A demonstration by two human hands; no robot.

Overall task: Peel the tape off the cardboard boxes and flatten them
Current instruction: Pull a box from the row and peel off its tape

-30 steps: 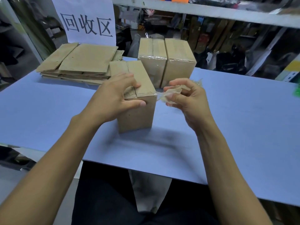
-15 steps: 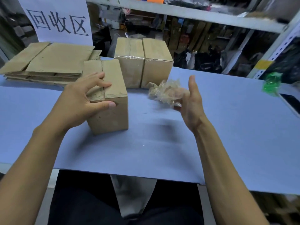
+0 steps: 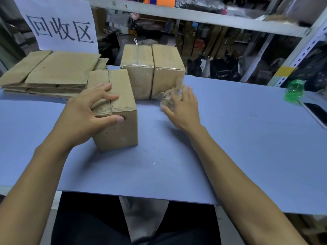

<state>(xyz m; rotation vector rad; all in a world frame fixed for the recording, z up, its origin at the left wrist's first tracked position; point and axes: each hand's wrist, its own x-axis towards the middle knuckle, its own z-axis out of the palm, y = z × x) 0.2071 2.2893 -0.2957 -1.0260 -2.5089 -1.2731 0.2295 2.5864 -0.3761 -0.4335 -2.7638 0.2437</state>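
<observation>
A small brown cardboard box (image 3: pixel 120 128) stands on the blue table (image 3: pixel 230 147) with its top seam bare of tape. My left hand (image 3: pixel 88 114) grips its near top corner, fingers on the top and thumb on the front face. A crumpled wad of clear tape (image 3: pixel 170 97) sits just beyond my right hand (image 3: pixel 184 110), whose fingers are spread and straight over it; contact is unclear. Two taped boxes (image 3: pixel 138 75) (image 3: pixel 168 71) stand side by side behind.
A stack of flattened cardboard (image 3: pixel 51 73) lies at the back left under a white paper sign (image 3: pixel 58 23). A green plastic item (image 3: pixel 294 91) and a phone (image 3: pixel 316 114) lie at the right edge. Metal shelving (image 3: pixel 194 15) rises behind the table.
My right hand pulled the tape wad away from the box, then moved forward and down with fingers spread. The left hand kept its grip on the box. The view shifted right.
</observation>
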